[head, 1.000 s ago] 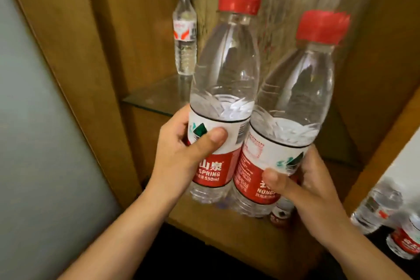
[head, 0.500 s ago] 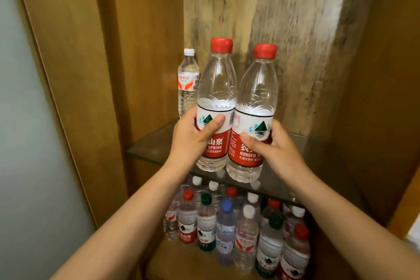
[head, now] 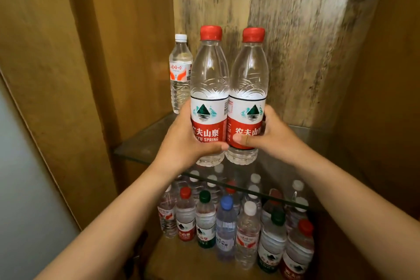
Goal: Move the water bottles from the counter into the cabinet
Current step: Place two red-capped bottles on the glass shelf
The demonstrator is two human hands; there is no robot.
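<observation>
two red-capped bottles [head: 228,98] held.

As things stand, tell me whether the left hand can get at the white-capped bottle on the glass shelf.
Probably not yet: the left hand grips a red-capped bottle, so its grip is taken. The white-capped bottle stands just behind, nothing else blocking it.

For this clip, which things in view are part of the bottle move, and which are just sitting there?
In the job:
left hand, gripping the left red-capped bottle
right hand, gripping the right red-capped bottle
glass shelf, under both bottles

Just there:
white-capped bottle, at the shelf's back left
lower bottles, crowded on the level below
</observation>
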